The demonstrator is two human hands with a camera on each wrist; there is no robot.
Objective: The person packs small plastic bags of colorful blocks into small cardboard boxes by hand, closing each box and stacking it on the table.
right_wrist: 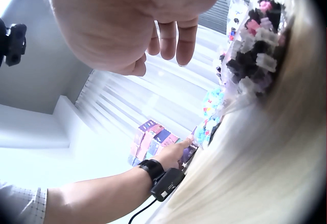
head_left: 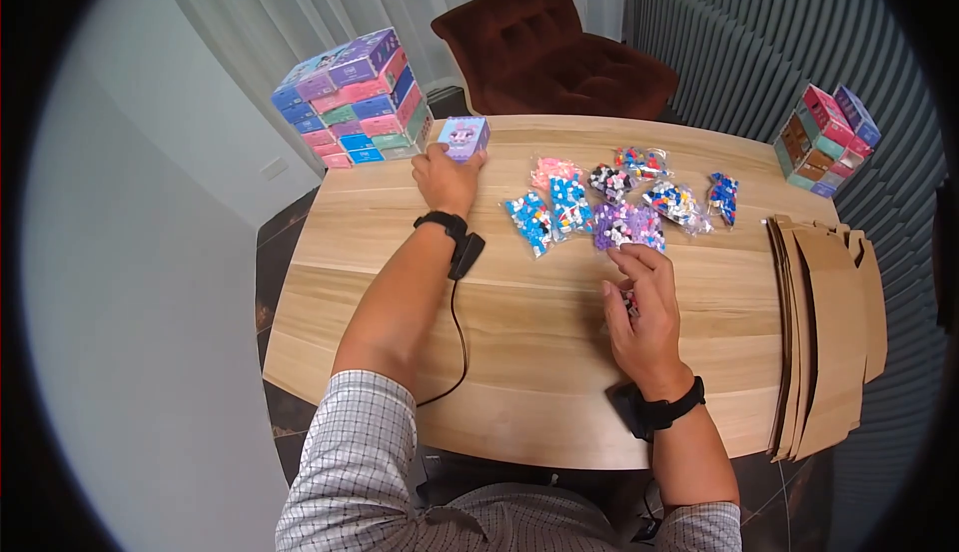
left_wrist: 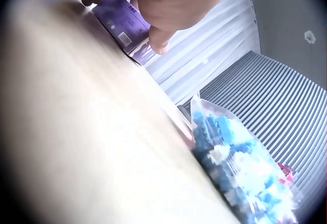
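Observation:
At the table's far left, my left hand [head_left: 447, 180] grips a small purple box [head_left: 466, 136] between thumb and fingers. The left wrist view also shows the hand [left_wrist: 173, 2] around the box [left_wrist: 121, 24], which rests on the table. My right hand [head_left: 647, 312] is over the middle of the table, fingers loosely bent, holding nothing visible. Partly hidden under it is a clear bag [head_left: 629, 302] of small pieces. In the right wrist view the hand [right_wrist: 133, 19] hangs apart from a bag of black, pink and white pieces [right_wrist: 258, 45]. Bags of blue pieces [head_left: 529, 220] lie between the hands.
Stacked colourful boxes [head_left: 365, 102] stand at the back left, and a smaller stack [head_left: 825, 142] at the back right. Flattened cardboard [head_left: 829, 342] lies along the right edge. More bags [head_left: 679, 204] lie mid-table. Behind the table [head_left: 539, 402] is a brown chair [head_left: 554, 52].

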